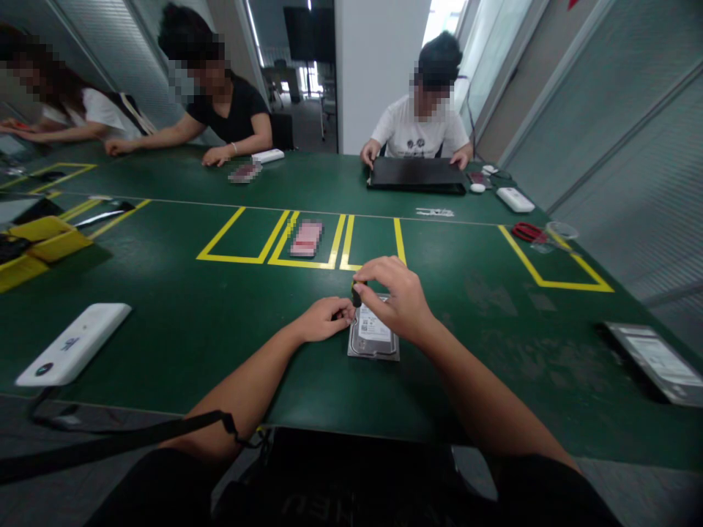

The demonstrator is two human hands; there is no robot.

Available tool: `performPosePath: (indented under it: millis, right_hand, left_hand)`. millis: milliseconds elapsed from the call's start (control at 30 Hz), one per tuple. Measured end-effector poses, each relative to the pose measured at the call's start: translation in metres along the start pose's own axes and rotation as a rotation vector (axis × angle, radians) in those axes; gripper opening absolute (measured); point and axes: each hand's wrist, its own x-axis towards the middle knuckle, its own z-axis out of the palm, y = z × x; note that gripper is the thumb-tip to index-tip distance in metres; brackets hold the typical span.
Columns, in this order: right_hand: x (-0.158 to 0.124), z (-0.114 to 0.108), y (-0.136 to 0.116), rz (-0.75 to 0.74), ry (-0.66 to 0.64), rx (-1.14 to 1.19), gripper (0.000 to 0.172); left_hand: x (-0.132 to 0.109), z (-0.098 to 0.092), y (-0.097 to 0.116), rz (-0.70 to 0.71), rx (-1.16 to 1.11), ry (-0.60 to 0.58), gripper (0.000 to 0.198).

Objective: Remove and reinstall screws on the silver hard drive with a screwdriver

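Observation:
A hard drive (374, 335) with a white label lies flat on the green table in front of me. My right hand (400, 298) is over its far end, thumb and fingers closed around the black and yellow handle of a small screwdriver (356, 295). The screwdriver stands roughly upright at the drive's left edge. My left hand (326, 319) rests on the table just left of the drive. Its fingers are curled, with the tips at the drive's edge close below the screwdriver handle. Whatever they pinch there is too small to make out.
A white power bank (77, 344) with a cable lies left, near yellow bins (38, 249). Beyond the drive, a pink phone (306, 238) sits inside yellow tape. At right is a flat labelled device (656, 359). Across the table several people work, one holding a black panel (416, 176).

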Motion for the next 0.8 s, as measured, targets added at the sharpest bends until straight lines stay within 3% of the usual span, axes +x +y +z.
performPosePath:
  millis: [800]
  right_hand:
    - [0.0006,-0.0021,-0.0023,0.042,-0.036,-0.007,0.010]
  left_hand:
    - [-0.0005,-0.0007,0.0019,-0.017,-0.004,-0.007,0.008]
